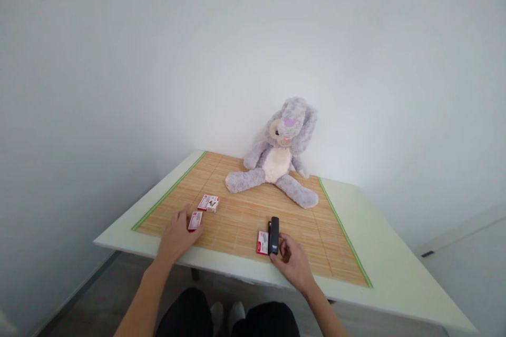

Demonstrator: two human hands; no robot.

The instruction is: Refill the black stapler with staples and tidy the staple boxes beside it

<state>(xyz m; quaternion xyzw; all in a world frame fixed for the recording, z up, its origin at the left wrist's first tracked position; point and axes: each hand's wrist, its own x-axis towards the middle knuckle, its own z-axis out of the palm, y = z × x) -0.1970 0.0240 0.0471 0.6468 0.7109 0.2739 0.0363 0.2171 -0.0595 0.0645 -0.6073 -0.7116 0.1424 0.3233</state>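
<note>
My left hand (179, 236) is closed about a small red-and-white box (195, 220) on the bamboo mat, thumb on one side and fingers on the other. Just beyond it lies a second, wider red-and-white box (208, 203) with dark shapes printed on it. On the right, a black stapler (273, 235) lies lengthwise on the mat, pointing away from me. My right hand (294, 262) grips its near end and right side, some fingers curled. Against the stapler's left side lies another red-and-white box (262, 243). The print on the boxes is too small to read.
A grey plush rabbit (276, 164) sits at the back of the mat against the white wall (158, 63), legs spread. The bamboo mat (233, 229) has green side edges and covers much of the white table (399, 268). My knees and shoes show below the front edge.
</note>
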